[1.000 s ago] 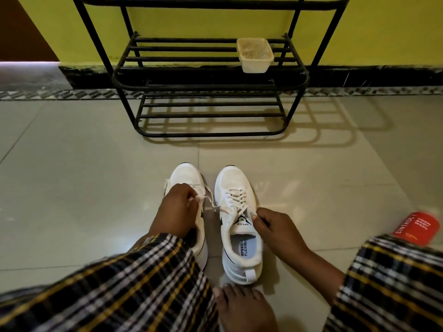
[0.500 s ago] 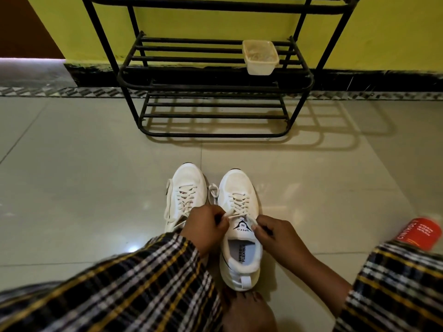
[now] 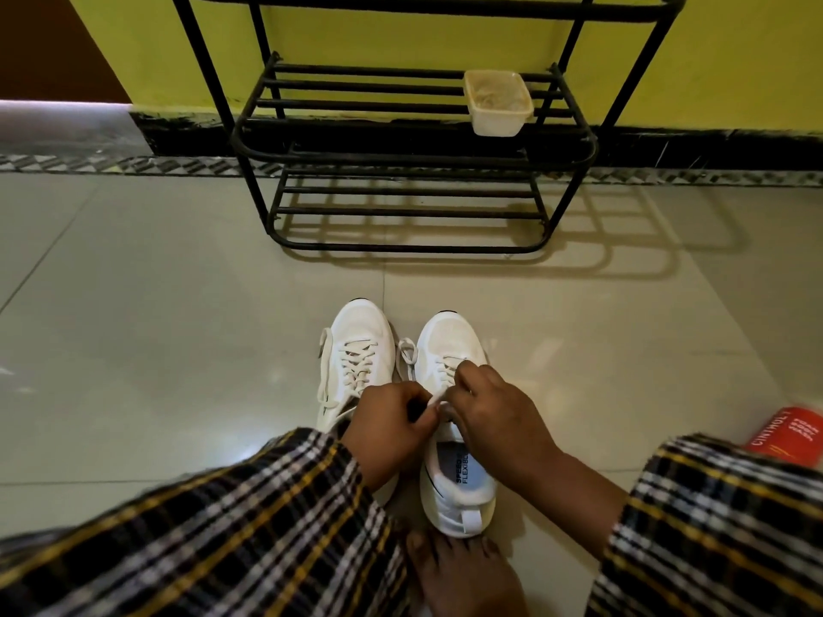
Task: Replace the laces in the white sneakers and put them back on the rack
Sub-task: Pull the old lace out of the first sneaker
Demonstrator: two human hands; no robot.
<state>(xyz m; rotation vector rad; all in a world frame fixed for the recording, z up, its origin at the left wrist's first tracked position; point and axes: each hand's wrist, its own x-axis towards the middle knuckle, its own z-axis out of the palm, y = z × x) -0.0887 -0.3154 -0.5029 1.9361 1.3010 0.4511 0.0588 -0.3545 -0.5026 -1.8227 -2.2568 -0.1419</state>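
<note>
Two white sneakers stand side by side on the floor tiles, toes toward the black metal shoe rack (image 3: 414,149). The left sneaker (image 3: 356,345) is laced, its ends lying loose beside it. Over the tongue of the right sneaker (image 3: 450,349) both hands meet. My left hand (image 3: 387,429) pinches a white lace end (image 3: 434,400) between thumb and fingers. My right hand (image 3: 494,416) curls over the same spot and grips the lace beside it; the tongue is hidden beneath the hands. A lace loop (image 3: 407,351) lies between the two shoes.
A cream plastic tub (image 3: 498,102) sits on the rack's middle shelf at the right. A red cylinder (image 3: 788,436) lies on the floor at the right edge. A bare foot (image 3: 463,572) rests behind the right sneaker's heel. Plaid sleeves fill the lower view.
My left hand left the left sneaker and moved right to the right sneaker's tongue. My right hand slid forward and left until the two hands met over the lace.
</note>
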